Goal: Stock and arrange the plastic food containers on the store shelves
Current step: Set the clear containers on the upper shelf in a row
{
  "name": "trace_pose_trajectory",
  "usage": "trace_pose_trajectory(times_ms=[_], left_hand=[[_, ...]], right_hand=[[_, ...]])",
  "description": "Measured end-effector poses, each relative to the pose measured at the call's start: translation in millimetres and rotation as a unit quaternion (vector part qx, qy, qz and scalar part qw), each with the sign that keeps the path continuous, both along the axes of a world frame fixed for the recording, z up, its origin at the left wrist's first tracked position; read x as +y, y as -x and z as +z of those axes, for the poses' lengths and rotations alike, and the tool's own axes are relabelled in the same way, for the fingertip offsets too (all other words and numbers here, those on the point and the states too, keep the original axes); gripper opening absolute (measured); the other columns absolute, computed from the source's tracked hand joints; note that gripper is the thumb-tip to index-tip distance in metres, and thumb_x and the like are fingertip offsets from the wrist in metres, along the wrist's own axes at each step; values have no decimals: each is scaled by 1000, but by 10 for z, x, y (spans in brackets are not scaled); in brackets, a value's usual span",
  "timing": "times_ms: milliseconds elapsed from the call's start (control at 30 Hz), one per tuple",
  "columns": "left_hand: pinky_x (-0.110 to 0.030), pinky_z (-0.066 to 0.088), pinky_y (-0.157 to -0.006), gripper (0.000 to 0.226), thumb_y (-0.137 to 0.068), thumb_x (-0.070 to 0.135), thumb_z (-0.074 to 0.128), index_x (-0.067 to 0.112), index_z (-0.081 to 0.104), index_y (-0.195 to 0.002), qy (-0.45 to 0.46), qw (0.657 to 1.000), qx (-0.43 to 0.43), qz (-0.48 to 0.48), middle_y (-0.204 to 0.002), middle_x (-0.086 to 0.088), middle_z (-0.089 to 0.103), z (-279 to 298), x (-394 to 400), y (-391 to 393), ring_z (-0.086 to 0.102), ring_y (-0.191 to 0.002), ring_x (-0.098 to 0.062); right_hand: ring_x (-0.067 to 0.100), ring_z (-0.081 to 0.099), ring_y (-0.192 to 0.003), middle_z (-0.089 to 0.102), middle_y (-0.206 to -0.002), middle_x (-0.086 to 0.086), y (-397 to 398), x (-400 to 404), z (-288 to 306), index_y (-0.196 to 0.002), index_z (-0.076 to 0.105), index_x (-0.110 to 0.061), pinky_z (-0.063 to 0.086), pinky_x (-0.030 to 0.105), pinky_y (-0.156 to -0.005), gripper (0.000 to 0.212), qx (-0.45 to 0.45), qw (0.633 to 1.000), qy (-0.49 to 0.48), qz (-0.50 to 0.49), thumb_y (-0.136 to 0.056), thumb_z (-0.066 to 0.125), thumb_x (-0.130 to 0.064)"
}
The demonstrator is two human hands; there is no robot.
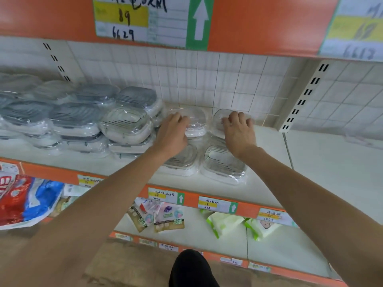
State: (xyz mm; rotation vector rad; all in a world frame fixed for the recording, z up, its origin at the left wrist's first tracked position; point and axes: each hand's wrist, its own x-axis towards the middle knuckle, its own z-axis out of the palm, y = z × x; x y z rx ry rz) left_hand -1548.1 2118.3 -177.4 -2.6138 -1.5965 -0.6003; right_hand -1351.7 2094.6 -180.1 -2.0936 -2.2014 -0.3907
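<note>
two clear plastic food containers sit side by side at the back of the shelf, just above the middle of the frame, close to the white grid back panel. the left hand (173, 131) rests on top of the left rear container (195, 122), fingers curled over its near edge and gripping it through the wrap. the right hand (238, 129) lies over the right rear container (219, 117), fingers bent down on its lid and holding it.

below the hands, toward the centre of the frame, two more wrapped containers lie flat nearer the shelf edge: the front left container (184, 160), partly under the left wrist, and the front right container (223, 164). at centre left a stack of wrapped containers (124, 123) stands two or three high, with grey-lidded ones further left.

these boxes look light and fairly stiff, but the loose film around each is likely slippery and will shift under the fingers. a hold across the lid with fingertips hooked over the far rim, or a pinch at two opposite sides, should steady them better than grabbing the film. stacked ones may slide off each other if nudged.

the white shelf board (269, 154) is bare to the right. orange price rails with price labels (215, 204) run below, over packets on lower shelves.
</note>
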Motion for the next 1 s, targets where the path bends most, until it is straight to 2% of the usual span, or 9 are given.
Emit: trace_pose_trajectory(times_ms=[167, 267, 400, 567, 633, 800, 900, 1000], left_hand=[[-32, 36, -84, 18, -80, 3, 56, 4, 60, -98, 11, 999, 21, -21, -103, -12, 57, 33, -218, 83, 51, -100, -29], [-30, 33, -76, 20, -81, 7, 54, 5, 60, -100, 35, 998, 47, -39, -101, -11, 58, 84, -415, 155, 54, -95, -27], [-28, 32, -75, 17, -83, 9, 51, 4, 60, -97, 63, 991, 88, -75, -95, -11, 61, 211, -694, 307, 56, -92, -27], [-31, 40, -74, 26, -87, 16, 46, 10, 59, -109, 107, 981, 142, -77, -103, -5, 62, 591, -1011, 392, 60, -90, -26], [-30, 39, -74, 27, -88, 17, 45, 12, 59, -111, 107, 978, 154, -95, -105, -3, 63, 780, -1138, 387, 61, -91, -26], [-26, 33, -62, 24, -90, 17, 45, 10, 60, -107, 127, 969, 167, -133, -103, -4, 63, 1254, -1483, 334, 61, -87, -26], [-27, 37, -61, 22, -91, 19, 45, 9, 59, -105, 140, 966, 159, -148, -98, -4, 64, 1571, -1673, 300, 61, -86, -26], [-29, 38, -58, 15, -90, 18, 46, 10, 59, -93, 106, 968, 145, -178, -86, -6, 66, 1942, -1791, 239, 60, -77, -29]], right_hand=[[28, 37, -118, 43, -126, 10, 173, -155, 46, -125, 47, -9, 28, 38, -94, 39, 7, 997, 30, 66, -87, 43, -8], [28, 40, -118, 47, -124, 10, 262, -328, 99, -125, 48, -8, 33, 38, -94, 39, 52, 991, 91, 85, -86, 46, -9], [26, 42, -121, 49, -124, 9, 378, -613, 246, -125, 49, -10, 39, 35, -91, 36, 85, 976, 163, 119, -89, 49, -17], [21, 43, -122, 49, -127, 4, 437, -1031, 606, -128, 48, -13, 37, 30, -86, 37, 104, 954, 225, 167, -92, 49, -17], [20, 45, -121, 50, -127, 3, 418, -1185, 788, -128, 49, -13, 36, 29, -86, 36, 113, 951, 230, 171, -92, 49, -18], [20, 52, -113, 52, -124, 2, 361, -1614, 1282, -126, 50, -13, 43, 32, -83, 34, 121, 954, 212, 173, -93, 49, -19], [21, 54, -110, 51, -124, 1, 346, -1857, 1646, -127, 50, -16, 46, 33, -81, 34, 120, 958, 198, 168, -93, 47, -21], [23, 56, -106, 51, -122, 1, 316, -2030, 2026, -125, 53, -17, 46, 33, -79, 32, 123, 961, 167, 183, -93, 46, -20]])
